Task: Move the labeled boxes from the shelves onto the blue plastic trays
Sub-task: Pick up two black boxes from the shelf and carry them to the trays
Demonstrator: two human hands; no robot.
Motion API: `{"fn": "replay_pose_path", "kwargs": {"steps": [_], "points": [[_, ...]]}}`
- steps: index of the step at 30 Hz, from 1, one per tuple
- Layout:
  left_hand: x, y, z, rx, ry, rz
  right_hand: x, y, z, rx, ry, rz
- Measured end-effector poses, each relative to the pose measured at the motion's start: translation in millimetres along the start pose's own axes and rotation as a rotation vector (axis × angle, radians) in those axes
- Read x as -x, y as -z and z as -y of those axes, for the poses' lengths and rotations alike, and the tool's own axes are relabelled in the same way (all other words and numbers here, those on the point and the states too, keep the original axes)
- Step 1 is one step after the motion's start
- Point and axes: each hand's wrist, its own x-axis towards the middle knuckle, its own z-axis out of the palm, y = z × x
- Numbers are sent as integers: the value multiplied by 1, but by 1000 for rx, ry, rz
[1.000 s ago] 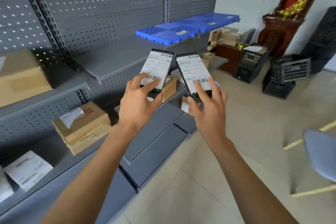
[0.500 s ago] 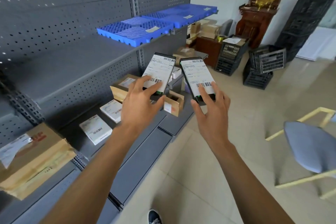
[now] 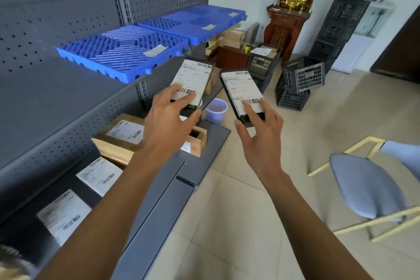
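Left hand (image 3: 169,120) grips a slim black box with a white barcode label (image 3: 193,83) by its near end, fingers on top, thumb at the edge. Right hand (image 3: 259,136) holds a second slim black labelled box (image 3: 242,92) the same way. Both boxes are in the air, just right of the ribbed blue plastic tray (image 3: 122,52) on the grey metal shelf (image 3: 68,102). Risk: end-only holds leave the far ends unsupported; a box may tip or slide out when set down. Tray overhangs the shelf lip, so a nudge could shift it.
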Motion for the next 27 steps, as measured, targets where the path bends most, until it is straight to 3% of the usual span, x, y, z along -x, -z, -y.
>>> {"fn": "replay_pose_path", "kwargs": {"steps": [11,17,27], "points": [[-100,-52,3,-77,51,-27,-105,-61,-48,-122,37,21],[-158,-60,17,-107,151,-169,-184,-107,-62,-249,152,110],[-170,-24,69,-232,382,-320,-254,-188,-3,-456,365,251]]}}
